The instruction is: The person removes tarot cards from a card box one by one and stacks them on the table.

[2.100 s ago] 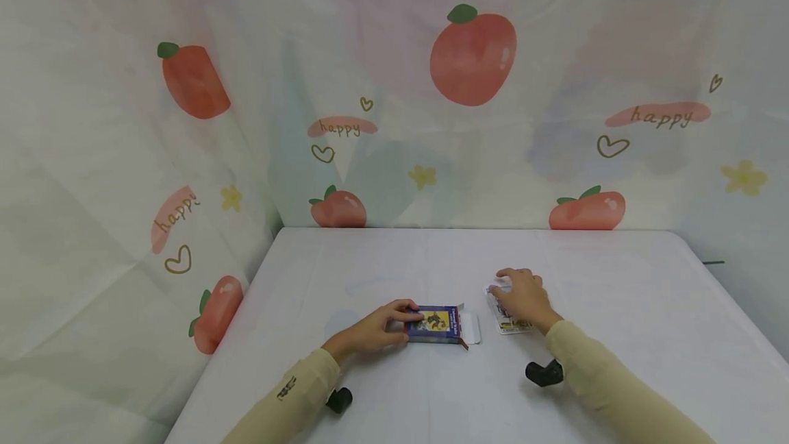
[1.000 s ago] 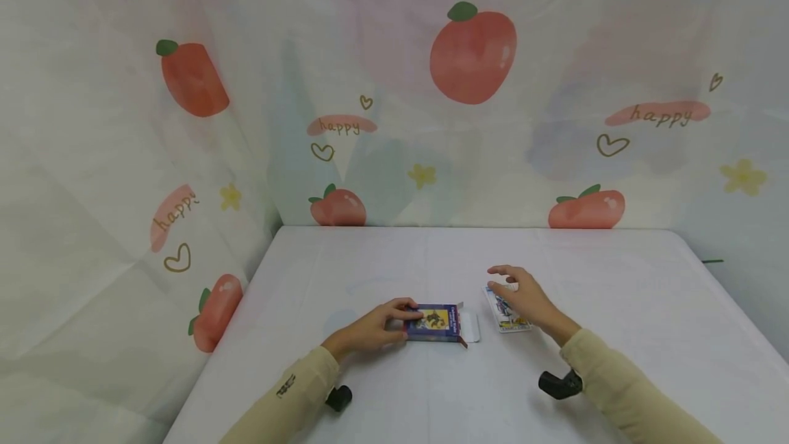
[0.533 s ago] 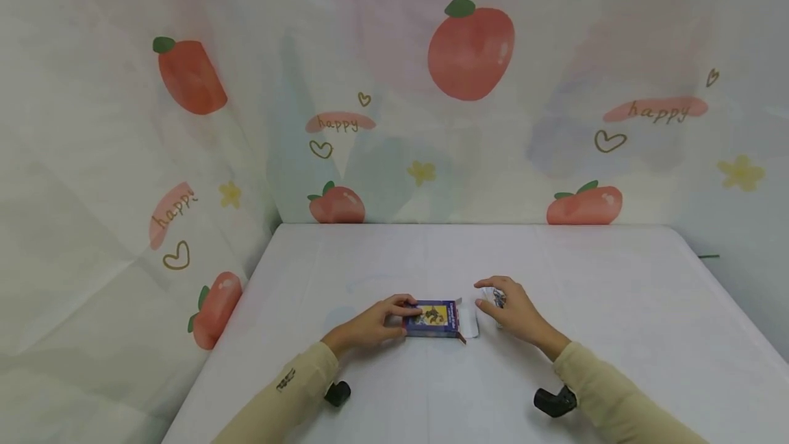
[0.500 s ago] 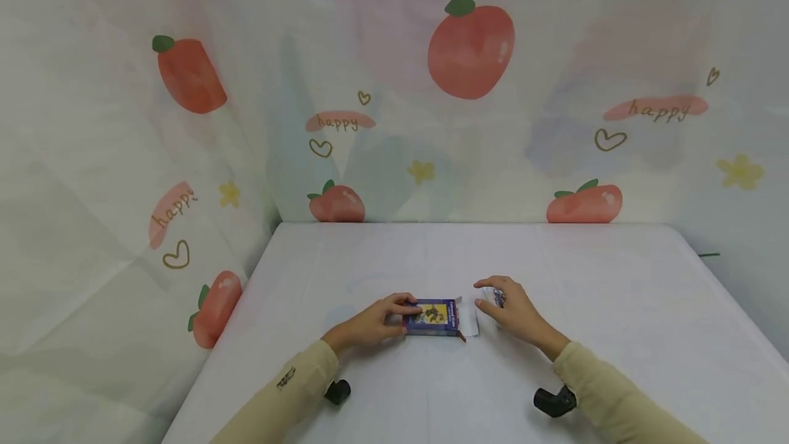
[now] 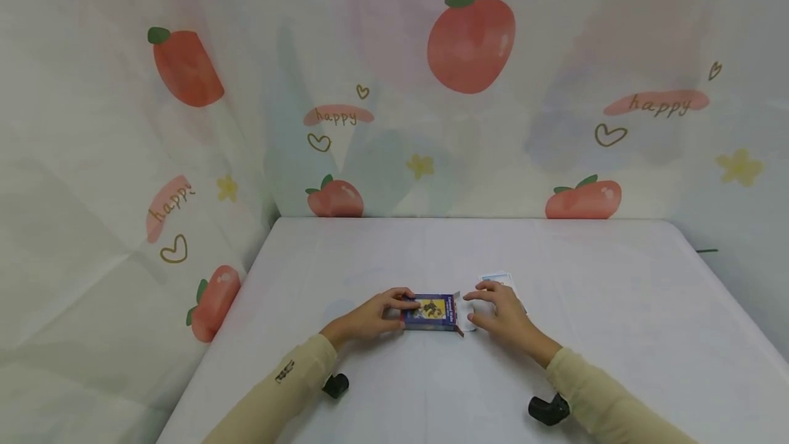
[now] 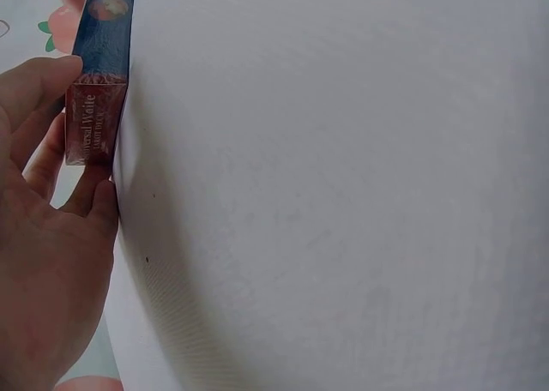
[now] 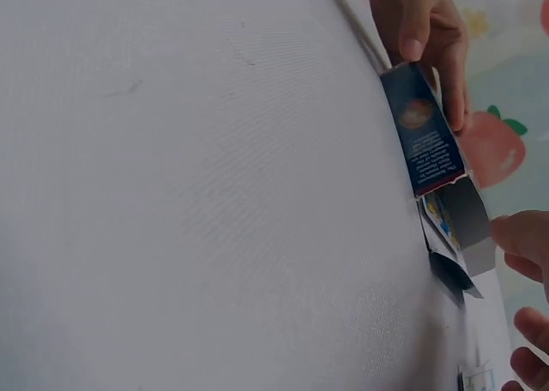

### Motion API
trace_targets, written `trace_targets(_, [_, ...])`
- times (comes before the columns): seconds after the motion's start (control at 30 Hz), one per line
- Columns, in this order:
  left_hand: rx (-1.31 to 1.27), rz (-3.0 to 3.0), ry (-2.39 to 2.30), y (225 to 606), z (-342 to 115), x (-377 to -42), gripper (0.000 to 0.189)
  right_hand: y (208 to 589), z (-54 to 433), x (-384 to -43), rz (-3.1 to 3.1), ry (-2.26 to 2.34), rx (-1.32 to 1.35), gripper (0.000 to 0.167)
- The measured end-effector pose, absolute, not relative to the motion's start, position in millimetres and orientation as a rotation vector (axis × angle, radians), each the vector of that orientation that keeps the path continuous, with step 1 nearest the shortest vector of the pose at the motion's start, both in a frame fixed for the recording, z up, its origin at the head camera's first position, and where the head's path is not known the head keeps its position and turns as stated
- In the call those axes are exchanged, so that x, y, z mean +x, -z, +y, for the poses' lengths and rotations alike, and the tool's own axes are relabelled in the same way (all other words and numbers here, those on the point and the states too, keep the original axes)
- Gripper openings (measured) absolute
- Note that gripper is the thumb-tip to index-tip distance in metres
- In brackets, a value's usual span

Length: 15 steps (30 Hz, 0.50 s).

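A blue tarot card box (image 5: 429,312) lies flat on the white table, its open end towards the right. My left hand (image 5: 371,314) grips the far left end, thumb on one side and fingers on the other; the left wrist view shows this end of the box (image 6: 101,44) in red. My right hand (image 5: 502,317) is at the open end, fingers spread, thumb right by the raised white flap (image 7: 473,215) in the right wrist view. Inside the opening a bit of a colourful card (image 7: 439,219) shows. Behind my right hand lie loose cards (image 5: 496,277), mostly hidden by it.
The white table (image 5: 345,252) ends at a fruit-printed cloth backdrop (image 5: 394,149). Black pieces stick out below both sleeves, one by the left wrist (image 5: 336,386) and one by the right (image 5: 548,410).
My right hand has moved left from over the loose cards to the box's open flap. The left hand has kept its grip on the box, which stays in place.
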<state>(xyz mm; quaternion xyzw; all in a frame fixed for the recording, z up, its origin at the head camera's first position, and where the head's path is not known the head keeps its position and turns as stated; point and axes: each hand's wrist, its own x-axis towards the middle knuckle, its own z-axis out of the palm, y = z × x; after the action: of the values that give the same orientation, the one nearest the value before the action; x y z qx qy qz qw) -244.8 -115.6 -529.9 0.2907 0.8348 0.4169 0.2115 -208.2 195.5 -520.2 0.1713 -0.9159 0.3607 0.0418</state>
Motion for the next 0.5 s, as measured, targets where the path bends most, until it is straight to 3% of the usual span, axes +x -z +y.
trace_targets(0.5, [0.825,2.303,-1.167,526.6,-114.7,-244.1,0.049,529.3,184.8,-214.1,-2.825,-0.955,0.574,0.032])
